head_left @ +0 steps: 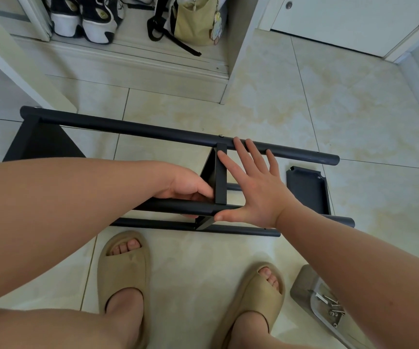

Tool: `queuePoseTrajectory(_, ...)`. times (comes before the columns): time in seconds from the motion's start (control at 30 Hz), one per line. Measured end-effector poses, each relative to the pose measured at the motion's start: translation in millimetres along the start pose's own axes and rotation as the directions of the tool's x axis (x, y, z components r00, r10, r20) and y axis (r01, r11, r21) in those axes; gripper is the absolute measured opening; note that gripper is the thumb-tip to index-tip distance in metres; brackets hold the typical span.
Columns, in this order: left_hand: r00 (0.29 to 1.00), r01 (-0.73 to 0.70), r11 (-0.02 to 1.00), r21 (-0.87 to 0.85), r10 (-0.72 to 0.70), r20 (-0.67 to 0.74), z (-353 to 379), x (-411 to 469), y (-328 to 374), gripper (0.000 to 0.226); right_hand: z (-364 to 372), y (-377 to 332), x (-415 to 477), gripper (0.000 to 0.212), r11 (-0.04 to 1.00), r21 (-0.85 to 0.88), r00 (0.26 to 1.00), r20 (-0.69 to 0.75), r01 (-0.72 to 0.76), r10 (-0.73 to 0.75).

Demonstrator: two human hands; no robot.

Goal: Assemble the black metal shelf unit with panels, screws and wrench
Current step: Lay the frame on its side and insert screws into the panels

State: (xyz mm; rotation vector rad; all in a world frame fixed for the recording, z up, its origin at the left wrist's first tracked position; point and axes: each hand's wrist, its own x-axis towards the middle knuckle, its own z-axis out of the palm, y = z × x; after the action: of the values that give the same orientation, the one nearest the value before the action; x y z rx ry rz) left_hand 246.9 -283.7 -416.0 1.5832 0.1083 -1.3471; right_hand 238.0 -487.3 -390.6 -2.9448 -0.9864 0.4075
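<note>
Currently the tiled floor [304, 109] carries the black shelf unit [153, 224], which lies on its side just ahead of the person's slippers [122, 260]. Its far pole [128, 127] runs left to right, with an end panel [42, 144] at its left end. A middle panel [219, 177] stands edge-on between the far pole and the near pole [175, 205]. A loose panel [306, 192] lies flat on the floor to the right.

The left hand [185, 185] is curled round the near pole, right beside the middle panel. The right hand [253, 187] is spread flat, fingers straight, pressing the panel's other face.

This looks like squaring the middle panel before fastening. Next it likely needs one hand freed for the screws [334, 307] in the tray [301, 285] at the lower right, without the panel slipping. I cannot make out a wrench.
</note>
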Motion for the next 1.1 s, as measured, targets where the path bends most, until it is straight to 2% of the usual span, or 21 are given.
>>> queuePoseTrajectory(0.1,0.999,-0.022,0.999,0.036,0.024,-0.044,2.8,-1.6,2.9,0.016,1.7,0.3,-1.6,0.123,1.000,-0.005,1.000,-0.005,-0.002,0.002)
queuePoseTrajectory(0.23,0.999,-0.024,0.999,0.028,0.025,-0.024,3.0,-8.9,4.0,0.016,2.4,1.0,-1.5,0.123,1.000,-0.002,1.000,-0.008,-0.001,0.001)
queuePoseTrajectory(0.37,0.999,-0.034,0.999,-0.043,0.033,-0.013,2.0,-9.0,0.8,0.034,2.3,0.6,-1.8,0.123,1.000,0.008,1.000,-0.004,-0.001,0.001)
queuePoseTrajectory(0.6,0.997,0.004,1.000,0.018,-0.003,-0.073,6.3,-4.8,4.6,0.014,3.3,1.0,-2.2,0.124,0.999,0.034,1.000,-0.019,0.004,-0.004)
queuePoseTrajectory(0.8,0.995,0.012,0.996,-0.086,-0.021,-0.097,3.5,-4.1,0.3,0.040,2.7,1.4,-2.5,0.125,0.999,0.044,1.000,-0.013,0.007,-0.006)
queuePoseTrajectory(0.97,0.999,0.041,0.995,-0.088,-0.043,-0.018,5.9,-2.5,1.3,0.042,4.5,2.5,-1.9,0.127,0.998,0.058,1.000,-0.018,0.014,-0.013)
queuePoseTrajectory(1.1,0.999,0.030,0.998,-0.058,-0.033,-0.039,6.1,-1.6,2.7,0.039,4.8,2.0,-2.3,0.127,0.998,0.062,0.999,-0.030,0.014,-0.012)
